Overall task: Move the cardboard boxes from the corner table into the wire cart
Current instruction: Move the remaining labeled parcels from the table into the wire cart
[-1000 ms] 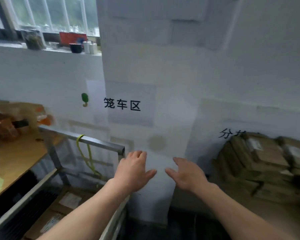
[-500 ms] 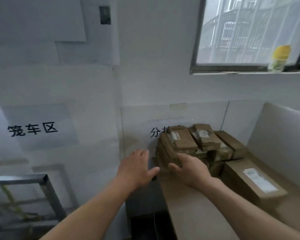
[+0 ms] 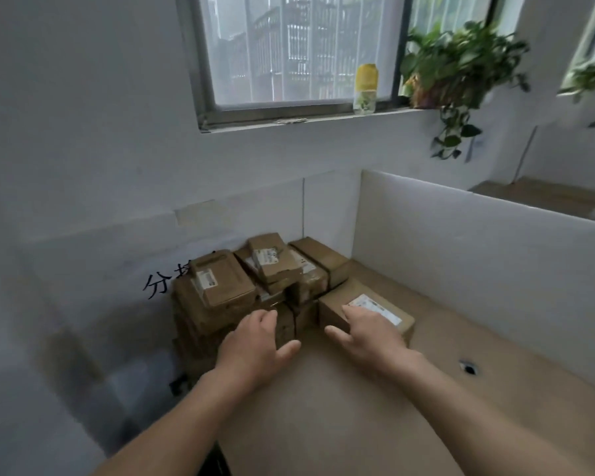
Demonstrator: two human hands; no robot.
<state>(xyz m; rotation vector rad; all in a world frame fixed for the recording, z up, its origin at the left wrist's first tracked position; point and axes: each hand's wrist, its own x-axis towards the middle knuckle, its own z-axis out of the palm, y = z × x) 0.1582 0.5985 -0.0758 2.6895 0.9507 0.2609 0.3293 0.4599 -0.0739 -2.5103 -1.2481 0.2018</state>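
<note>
Fingers (image 3: pixel 352 312) spread on both hands, nothing held. Right hand (image 3: pixel 371 334) nearest, over front labelled box (image 3: pixel 389 314); its long axis runs back-left to front-right. Left hand (image 3: pixel 255 345) by stack (image 3: pixel 220 290).

Single view, head-worn, wide-angle. Faces forward and down into the room corner, across the table (image 3: pixel 323 413). Forearms enter from the bottom edge; left hand (image 3: pixel 255 345) and right hand (image 3: pixel 371 333) near frame centre, close to lens. Window (image 3: pixel 289 53) at top.
</note>
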